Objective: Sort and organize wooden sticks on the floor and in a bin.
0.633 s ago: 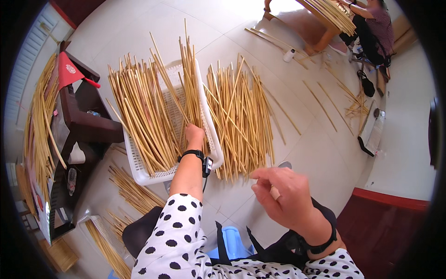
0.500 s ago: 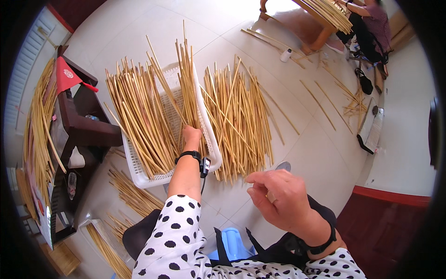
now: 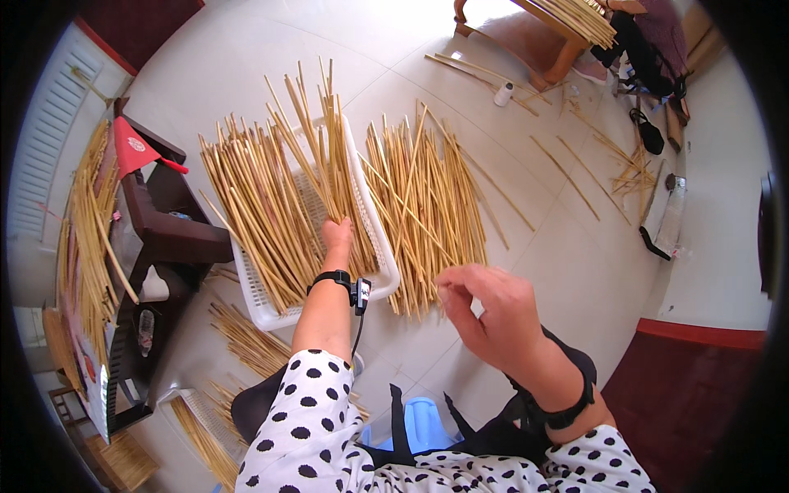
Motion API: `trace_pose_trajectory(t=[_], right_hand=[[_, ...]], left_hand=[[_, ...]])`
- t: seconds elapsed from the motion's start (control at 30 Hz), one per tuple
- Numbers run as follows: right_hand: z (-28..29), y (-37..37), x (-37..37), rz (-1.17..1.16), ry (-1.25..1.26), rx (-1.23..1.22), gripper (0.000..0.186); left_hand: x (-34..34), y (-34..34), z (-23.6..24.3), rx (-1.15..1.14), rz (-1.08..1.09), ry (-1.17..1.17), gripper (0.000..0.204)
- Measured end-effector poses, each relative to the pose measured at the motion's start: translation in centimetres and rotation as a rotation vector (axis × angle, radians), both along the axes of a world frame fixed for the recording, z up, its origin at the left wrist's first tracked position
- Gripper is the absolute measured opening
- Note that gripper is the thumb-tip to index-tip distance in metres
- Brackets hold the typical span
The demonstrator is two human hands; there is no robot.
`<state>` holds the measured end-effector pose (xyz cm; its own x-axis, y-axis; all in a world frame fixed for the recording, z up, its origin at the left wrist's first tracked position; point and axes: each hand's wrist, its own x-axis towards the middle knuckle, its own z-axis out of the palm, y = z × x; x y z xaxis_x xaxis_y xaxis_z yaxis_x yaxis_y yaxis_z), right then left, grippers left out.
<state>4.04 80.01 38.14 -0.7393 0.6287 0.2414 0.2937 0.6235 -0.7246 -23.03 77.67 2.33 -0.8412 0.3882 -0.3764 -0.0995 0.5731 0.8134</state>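
Observation:
A white slatted plastic basket (image 3: 383, 261) holds a thick bundle of long, thin tan sticks (image 3: 261, 193) leaning along its left side. My left hand (image 3: 337, 236) reaches into it, closed around the lower part of a smaller bunch of sticks (image 3: 334, 164) that fans out upward. Most of its fingers are hidden behind the hand. To the right, my right hand (image 3: 493, 316) hovers over the floor, its thumb and fingertips curled together in a pinch. Whatever is between those fingertips, if anything, is too small to make out. Beside the basket lies a loose pile of similar sticks (image 3: 427, 222).
More sticks lie on a dark table (image 3: 177, 234) at left and on the floor below it. A light blue plastic stool (image 3: 423, 423) shows between my arms. At the far right, a person (image 3: 653, 41) sits by a wooden table (image 3: 559, 62) with sticks; a white spool (image 3: 503, 94) stands nearby.
The bunch in my left hand spreads wider, its tops lower in view. My right hand has risen slightly and its fingertips have drawn nearer together. The whole view has shifted a little.

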Motion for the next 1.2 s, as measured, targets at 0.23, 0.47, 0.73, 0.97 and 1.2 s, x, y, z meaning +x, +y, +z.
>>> trace_pose_trajectory(t=[0.23,0.47,0.73,0.97,1.2], right_hand=[[1.5,-0.2,-0.1,-0.078,0.202,-0.013,0.004],[1.9,-0.3,0.6,-0.149,0.272,-0.099,0.007],[0.1,-0.2,0.4,-0.071,0.296,-0.836,0.03],[-0.1,-0.5,0.4,0.087,0.345,-1.401,0.035],[-1.7,0.5,0.1,-0.001,0.493,-1.489,0.029]], left_hand=[[-2.5,-1.2,10.6,0.331,-0.004,0.019,0.015],[4.4,-3.5,27.3,0.658,-0.25,-0.496,0.015],[15.1,-9.6,35.3,0.843,-0.608,-1.039,0.032],[17.4,-10.7,34.1,0.66,-0.697,-1.302,0.036],[17.6,-10.2,32.7,0.53,-0.568,-1.107,0.031]])
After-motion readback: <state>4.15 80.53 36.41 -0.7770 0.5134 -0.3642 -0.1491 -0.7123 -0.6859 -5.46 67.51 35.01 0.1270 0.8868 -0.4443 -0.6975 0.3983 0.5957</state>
